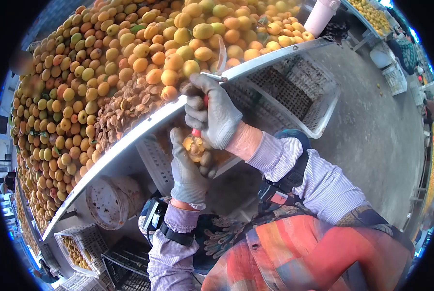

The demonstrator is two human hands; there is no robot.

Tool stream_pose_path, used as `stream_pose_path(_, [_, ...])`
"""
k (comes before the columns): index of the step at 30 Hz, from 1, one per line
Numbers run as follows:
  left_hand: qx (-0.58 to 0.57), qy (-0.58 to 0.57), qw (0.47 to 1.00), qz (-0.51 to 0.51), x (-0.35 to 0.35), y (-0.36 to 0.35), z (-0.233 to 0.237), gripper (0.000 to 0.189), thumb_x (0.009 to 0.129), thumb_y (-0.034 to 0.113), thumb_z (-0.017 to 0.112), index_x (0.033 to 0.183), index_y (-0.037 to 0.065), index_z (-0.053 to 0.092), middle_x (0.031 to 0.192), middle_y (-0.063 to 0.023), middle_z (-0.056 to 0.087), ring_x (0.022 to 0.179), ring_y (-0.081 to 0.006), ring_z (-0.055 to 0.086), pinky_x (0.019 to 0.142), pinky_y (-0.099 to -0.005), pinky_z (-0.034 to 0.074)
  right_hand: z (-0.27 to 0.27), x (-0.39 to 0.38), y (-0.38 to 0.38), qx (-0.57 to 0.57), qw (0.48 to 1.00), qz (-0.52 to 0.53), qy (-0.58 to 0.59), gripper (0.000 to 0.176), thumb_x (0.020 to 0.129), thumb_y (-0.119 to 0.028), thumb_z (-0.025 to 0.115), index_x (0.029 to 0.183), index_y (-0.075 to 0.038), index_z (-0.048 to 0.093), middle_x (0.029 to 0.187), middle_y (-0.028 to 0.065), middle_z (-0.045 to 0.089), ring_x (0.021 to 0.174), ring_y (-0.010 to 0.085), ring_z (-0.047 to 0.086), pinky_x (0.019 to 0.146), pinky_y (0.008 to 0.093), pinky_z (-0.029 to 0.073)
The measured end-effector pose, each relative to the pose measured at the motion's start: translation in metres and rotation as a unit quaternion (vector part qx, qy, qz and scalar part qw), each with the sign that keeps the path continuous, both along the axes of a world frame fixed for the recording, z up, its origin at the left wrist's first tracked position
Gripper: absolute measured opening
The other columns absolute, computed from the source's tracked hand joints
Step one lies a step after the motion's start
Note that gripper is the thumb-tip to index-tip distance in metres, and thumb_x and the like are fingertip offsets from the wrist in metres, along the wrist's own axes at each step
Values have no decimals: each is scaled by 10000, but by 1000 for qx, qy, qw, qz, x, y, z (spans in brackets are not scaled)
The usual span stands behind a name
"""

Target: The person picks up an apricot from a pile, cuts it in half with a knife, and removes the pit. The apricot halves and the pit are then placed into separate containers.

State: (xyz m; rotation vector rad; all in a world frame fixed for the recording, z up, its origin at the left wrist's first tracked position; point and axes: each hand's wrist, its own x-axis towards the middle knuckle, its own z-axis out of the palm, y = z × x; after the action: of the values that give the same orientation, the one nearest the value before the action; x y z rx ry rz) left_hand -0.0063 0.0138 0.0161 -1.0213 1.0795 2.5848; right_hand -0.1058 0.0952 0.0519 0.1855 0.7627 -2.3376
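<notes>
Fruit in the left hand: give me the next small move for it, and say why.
Probably steady the fruit in the left hand and let the right hand nudge the end of the red handle into it. The fruit looks split open, that end sits right at its upper edge, and the curved blade points away from it.

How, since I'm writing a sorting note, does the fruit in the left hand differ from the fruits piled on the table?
The held fruit looks opened, its surface uneven, while the piled fruits look mostly whole and rounded. The held fruit sits in the gloved left hand; the piled fruits lie loose on the table. Both show yellow-orange colour.
</notes>
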Motion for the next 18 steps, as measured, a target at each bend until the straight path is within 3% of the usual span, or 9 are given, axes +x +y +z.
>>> stream_pose_path(5, [-25, 71, 996, -53, 1, -6, -5, 623, 895, 725, 298, 885, 136, 501, 568, 14, 443, 437, -109, 371, 435, -250, 330, 2, 0, 1, 16, 1000, -18, 5, 259, 949, -331, 512, 796, -122, 507, 577, -69, 384, 412, 54, 269, 417, 220, 244])
stream_pose_path(7, [103, 43, 994, -18, -1, -7, -4, 575, 920, 656, 372, 1003, 104, 508, 686, -18, 511, 563, -122, 467, 539, -282, 412, 8, 0, 4, 26, 999, -13, 31, 267, 950, -341, 519, 809, -114, 522, 578, -65, 397, 416, 51, 284, 422, 217, 247])
stream_pose_path(11, [107, 161, 979, -66, 3, -8, -13, 487, 934, 521, 495, 1122, 72, 492, 815, -51, 545, 681, -140, 519, 646, -317, 457, 4, -7, 12, 2, 999, -36, 33, 276, 948, -353, 528, 822, -107, 533, 579, -64, 402, 417, 47, 294, 415, 219, 252])
stream_pose_path(14, [-123, 219, 965, -76, -1, -4, -3, 349, 930, 311, 574, 1138, 40, 503, 843, -56, 553, 714, -146, 548, 689, -289, 484, 18, -7, 16, 61, 996, -56, 36, 289, 942, -366, 535, 831, -100, 539, 569, -63, 405, 407, 51, 303, 398, 225, 250])
stream_pose_path(15, [-135, 227, 961, -79, -1, -10, -5, 349, 930, 311, 574, 1138, 40, 503, 843, -56, 553, 714, -146, 548, 689, -289, 484, 18, -11, 18, 51, 995, -71, 41, 282, 944, -360, 532, 834, -100, 540, 563, -61, 403, 402, 58, 297, 399, 224, 251])
stream_pose_path(17, [-277, 233, 930, -69, -2, -24, -12, 283, 938, 275, 564, 1089, 37, 537, 819, -48, 565, 705, -130, 559, 649, -251, 488, 15, -24, 27, 11, 993, -104, 54, 271, 950, -347, 523, 836, -101, 537, 561, -57, 394, 400, 64, 285, 402, 229, 259])
stream_pose_path(18, [-236, 228, 944, -20, -5, -29, -10, 223, 924, 224, 588, 1052, 45, 549, 801, -36, 568, 667, -116, 554, 570, -234, 474, 16, -28, 32, 10, 991, -117, 58, 262, 956, -335, 511, 842, -100, 534, 560, -56, 379, 398, 72, 278, 406, 236, 269])
